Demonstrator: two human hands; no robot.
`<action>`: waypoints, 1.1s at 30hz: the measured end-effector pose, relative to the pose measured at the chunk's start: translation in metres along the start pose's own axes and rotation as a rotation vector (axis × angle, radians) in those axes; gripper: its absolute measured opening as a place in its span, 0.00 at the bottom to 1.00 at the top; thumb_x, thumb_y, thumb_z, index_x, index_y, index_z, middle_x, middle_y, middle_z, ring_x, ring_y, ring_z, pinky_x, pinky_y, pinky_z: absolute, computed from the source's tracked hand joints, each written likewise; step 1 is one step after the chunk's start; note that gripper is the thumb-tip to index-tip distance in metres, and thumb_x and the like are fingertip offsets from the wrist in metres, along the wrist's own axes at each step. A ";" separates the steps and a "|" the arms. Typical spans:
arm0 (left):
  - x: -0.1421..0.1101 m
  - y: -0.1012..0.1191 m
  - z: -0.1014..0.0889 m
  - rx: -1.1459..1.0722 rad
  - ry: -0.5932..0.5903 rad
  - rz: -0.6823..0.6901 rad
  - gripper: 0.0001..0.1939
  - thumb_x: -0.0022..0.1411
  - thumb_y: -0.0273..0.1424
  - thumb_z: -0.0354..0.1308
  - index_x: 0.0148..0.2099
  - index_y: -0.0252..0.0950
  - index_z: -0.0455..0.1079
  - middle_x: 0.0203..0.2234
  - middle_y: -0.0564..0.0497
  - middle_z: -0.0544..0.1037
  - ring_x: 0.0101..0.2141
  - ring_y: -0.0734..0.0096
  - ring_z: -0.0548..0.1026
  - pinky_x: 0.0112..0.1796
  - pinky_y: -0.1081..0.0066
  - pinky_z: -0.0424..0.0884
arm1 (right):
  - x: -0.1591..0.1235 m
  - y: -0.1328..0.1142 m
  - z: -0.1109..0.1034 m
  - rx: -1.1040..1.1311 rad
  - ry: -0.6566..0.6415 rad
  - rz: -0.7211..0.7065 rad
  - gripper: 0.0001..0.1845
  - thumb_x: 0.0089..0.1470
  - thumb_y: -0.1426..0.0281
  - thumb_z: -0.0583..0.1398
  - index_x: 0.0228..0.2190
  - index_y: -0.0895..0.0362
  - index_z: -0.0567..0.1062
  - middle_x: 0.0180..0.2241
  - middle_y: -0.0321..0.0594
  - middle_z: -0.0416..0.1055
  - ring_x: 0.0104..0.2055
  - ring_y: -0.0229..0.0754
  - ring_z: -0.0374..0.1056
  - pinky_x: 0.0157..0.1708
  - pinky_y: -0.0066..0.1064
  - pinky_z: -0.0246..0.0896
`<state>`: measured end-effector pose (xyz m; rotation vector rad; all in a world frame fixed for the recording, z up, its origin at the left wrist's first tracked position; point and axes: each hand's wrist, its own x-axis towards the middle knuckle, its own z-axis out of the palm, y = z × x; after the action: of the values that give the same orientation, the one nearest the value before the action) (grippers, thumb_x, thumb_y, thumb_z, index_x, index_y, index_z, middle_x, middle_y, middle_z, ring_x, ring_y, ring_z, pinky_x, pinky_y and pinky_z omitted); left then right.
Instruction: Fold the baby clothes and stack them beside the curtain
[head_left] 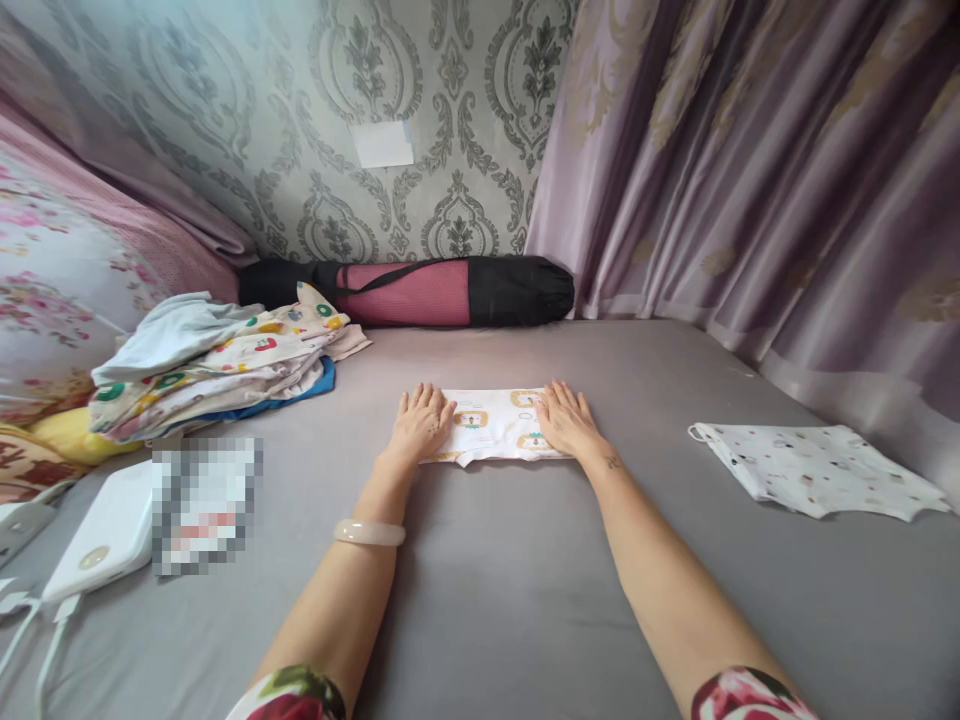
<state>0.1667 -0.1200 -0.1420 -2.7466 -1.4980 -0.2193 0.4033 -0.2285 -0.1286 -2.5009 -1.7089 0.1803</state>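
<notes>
Grey sheet (487, 620) fills the space nearest you, and your flowered sleeves (292, 695) come in at the bottom edge, with a pale bangle (369, 533) on your left wrist. On your left, a white device (109, 540) with a cable plugged in lies beside a packet (210, 505) too blurred to make out.

Farther out, straight ahead of you, the white printed cloth (495, 425) lies flat on the sheet, between and partly under your hands. Your left hand (424, 420) rests palm down on its left end and your right hand (570, 420) on its right end; both are flat with fingers extended, pinching nothing. The cloth makes a neat, wide shape with a small notch in its near edge, so you seem to be smoothing it partway through folding; you can't count its layers from here.

Well to your right, a second printed cloth (817, 465) lies flat, apparently folded at least once, so that piece looks dealt with. To your left, a loose clothes pile (225, 365) sits rumpled, probably the part left to sort.

Beyond everything, a pink and black bag (409, 295) lies along the patterned wall (450, 60).
</notes>
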 end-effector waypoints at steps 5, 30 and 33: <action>0.000 0.010 -0.002 0.006 0.052 0.031 0.30 0.72 0.41 0.32 0.67 0.30 0.56 0.66 0.39 0.58 0.67 0.55 0.51 0.65 0.51 0.45 | 0.000 -0.005 -0.001 -0.012 0.035 -0.041 0.35 0.66 0.61 0.36 0.67 0.67 0.51 0.70 0.47 0.41 0.71 0.46 0.35 0.68 0.44 0.30; 0.000 0.024 0.004 -0.006 -0.015 0.124 0.28 0.72 0.40 0.35 0.64 0.29 0.59 0.63 0.36 0.61 0.63 0.53 0.59 0.62 0.51 0.50 | -0.003 -0.024 0.009 0.025 -0.044 -0.066 0.34 0.66 0.61 0.37 0.66 0.65 0.51 0.70 0.48 0.43 0.71 0.47 0.36 0.68 0.47 0.28; 0.000 0.023 0.004 -0.013 -0.015 0.118 0.27 0.72 0.40 0.36 0.64 0.29 0.58 0.63 0.36 0.61 0.63 0.53 0.58 0.62 0.51 0.50 | -0.003 -0.023 0.009 0.034 -0.043 -0.066 0.33 0.66 0.61 0.37 0.66 0.65 0.52 0.70 0.48 0.43 0.71 0.47 0.36 0.68 0.47 0.28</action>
<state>0.1867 -0.1321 -0.1445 -2.8410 -1.3363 -0.2089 0.3797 -0.2231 -0.1339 -2.4298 -1.7864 0.2567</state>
